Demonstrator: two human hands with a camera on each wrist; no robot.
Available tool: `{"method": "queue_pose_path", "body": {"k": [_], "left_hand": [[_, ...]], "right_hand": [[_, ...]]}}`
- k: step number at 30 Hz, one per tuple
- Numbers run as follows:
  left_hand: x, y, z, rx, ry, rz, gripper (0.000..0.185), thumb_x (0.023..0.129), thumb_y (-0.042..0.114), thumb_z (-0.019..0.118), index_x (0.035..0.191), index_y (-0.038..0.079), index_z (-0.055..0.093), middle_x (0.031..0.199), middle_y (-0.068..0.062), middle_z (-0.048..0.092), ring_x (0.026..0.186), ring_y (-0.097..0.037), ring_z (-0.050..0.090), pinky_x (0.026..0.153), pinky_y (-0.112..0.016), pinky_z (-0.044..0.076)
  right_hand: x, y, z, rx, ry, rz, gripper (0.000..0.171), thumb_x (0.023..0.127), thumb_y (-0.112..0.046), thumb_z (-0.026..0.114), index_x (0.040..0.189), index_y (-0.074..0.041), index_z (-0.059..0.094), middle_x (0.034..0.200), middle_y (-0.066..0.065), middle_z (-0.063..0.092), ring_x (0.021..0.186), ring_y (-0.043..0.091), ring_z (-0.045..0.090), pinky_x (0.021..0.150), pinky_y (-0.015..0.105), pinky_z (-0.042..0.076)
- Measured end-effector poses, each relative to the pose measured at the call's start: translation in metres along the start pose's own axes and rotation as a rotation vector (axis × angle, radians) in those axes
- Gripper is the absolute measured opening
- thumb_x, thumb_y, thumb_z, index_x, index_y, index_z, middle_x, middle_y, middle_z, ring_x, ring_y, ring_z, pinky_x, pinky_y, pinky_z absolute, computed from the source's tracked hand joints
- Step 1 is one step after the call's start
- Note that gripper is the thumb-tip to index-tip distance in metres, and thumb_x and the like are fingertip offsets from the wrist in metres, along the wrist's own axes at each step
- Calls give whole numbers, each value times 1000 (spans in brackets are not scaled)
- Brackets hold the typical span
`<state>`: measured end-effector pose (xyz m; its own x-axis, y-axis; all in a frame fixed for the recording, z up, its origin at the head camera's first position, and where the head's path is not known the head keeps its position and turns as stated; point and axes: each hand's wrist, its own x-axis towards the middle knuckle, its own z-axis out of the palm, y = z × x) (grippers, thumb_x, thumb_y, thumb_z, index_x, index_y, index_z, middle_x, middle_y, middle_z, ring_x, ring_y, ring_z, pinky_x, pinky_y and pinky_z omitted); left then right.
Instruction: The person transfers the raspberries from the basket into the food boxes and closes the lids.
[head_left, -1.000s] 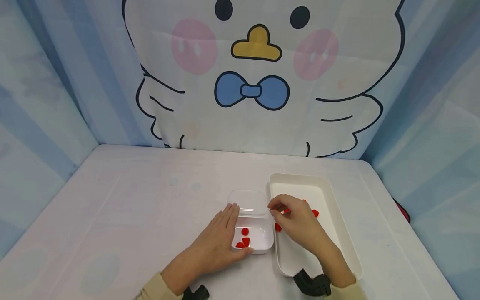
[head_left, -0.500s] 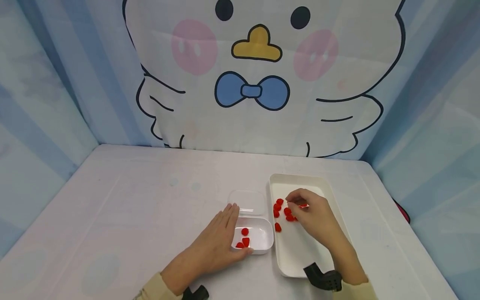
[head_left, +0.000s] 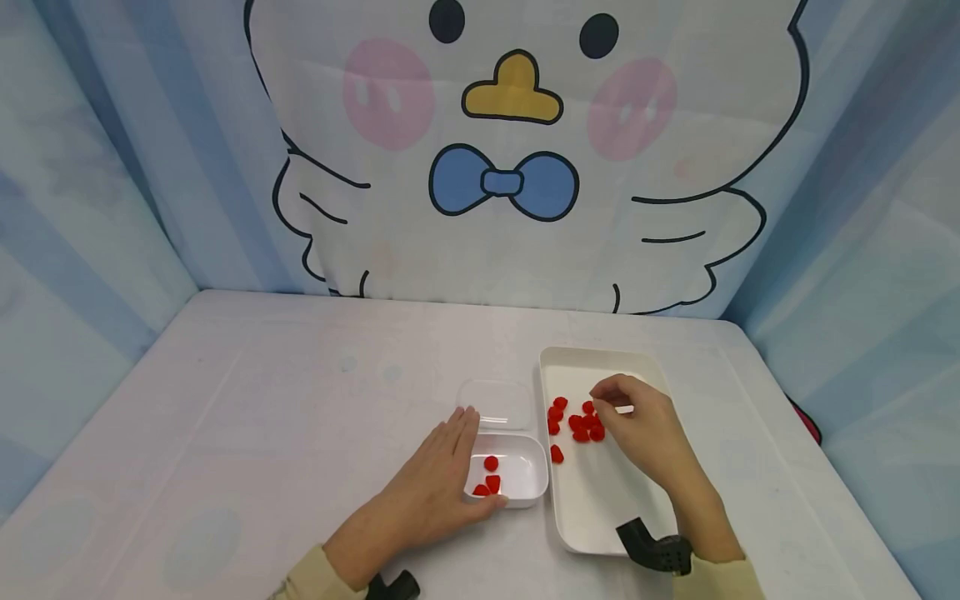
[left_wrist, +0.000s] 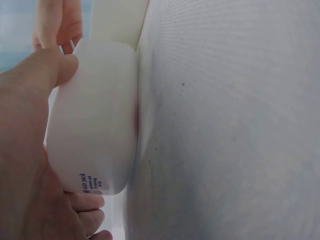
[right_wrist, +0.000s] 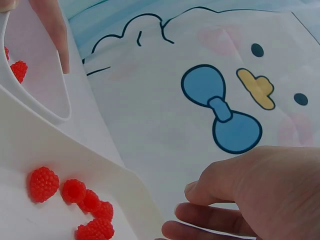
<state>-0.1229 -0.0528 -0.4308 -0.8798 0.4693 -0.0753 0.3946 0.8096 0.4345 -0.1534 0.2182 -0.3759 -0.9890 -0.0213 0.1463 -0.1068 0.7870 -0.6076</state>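
Leftmost, the left hand (head_left: 431, 479) is resting with straight fingers along the side of a small white box (head_left: 528, 477), its thumb lying across the near rim. Three red raspberries (head_left: 491, 463) are sitting inside, and a clear lid (head_left: 493, 403) is lying just beyond. Beside it, more raspberries (head_left: 557, 454) are lying in a white tray (head_left: 607, 512), where the right hand (head_left: 641, 425) is hovering near them, fingers loosely bent, thumb slightly apart.

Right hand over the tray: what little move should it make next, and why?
Probably dip the right hand slightly and pinch one of the red berries clustered by its fingertips. No berry shows between its fingers, more berries lie in the tray than show in the white box, and the left hand holds that open box.
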Motion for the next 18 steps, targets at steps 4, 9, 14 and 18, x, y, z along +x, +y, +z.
{"method": "queue_pose_path", "body": {"k": [4, 9, 14, 18], "left_hand": [[0, 0, 1, 8, 1, 6, 104, 86, 68, 58, 158, 4, 16, 166, -10, 21, 155, -27, 16, 124, -48, 23], [0, -1, 1, 6, 3, 11, 104, 86, 67, 58, 158, 4, 16, 166, -10, 20, 155, -27, 16, 124, -47, 22], [0, -1, 1, 1, 0, 5, 104, 87, 67, 58, 158, 5, 15, 166, -10, 20, 155, -26, 16, 124, -47, 22], [0, 0, 1, -2, -4, -2, 104, 86, 68, 57, 158, 5, 15, 166, -9, 20, 155, -26, 15, 124, -47, 22]], "right_hand": [[0, 4, -1, -15, 4, 20, 17, 95, -11, 60, 110, -6, 66, 110, 12, 70, 102, 28, 65, 90, 47, 58], [1, 11, -4, -26, 20, 34, 18, 96, -10, 59, 111, -5, 65, 110, 14, 69, 103, 30, 64, 92, 49, 57], [3, 16, -6, -32, 20, 55, 18, 95, -10, 59, 112, -4, 64, 110, 15, 68, 103, 30, 63, 92, 49, 57], [4, 20, -6, -47, 19, 76, 19, 94, -9, 58, 111, -3, 64, 109, 16, 68, 100, 30, 63, 89, 48, 58]]}}
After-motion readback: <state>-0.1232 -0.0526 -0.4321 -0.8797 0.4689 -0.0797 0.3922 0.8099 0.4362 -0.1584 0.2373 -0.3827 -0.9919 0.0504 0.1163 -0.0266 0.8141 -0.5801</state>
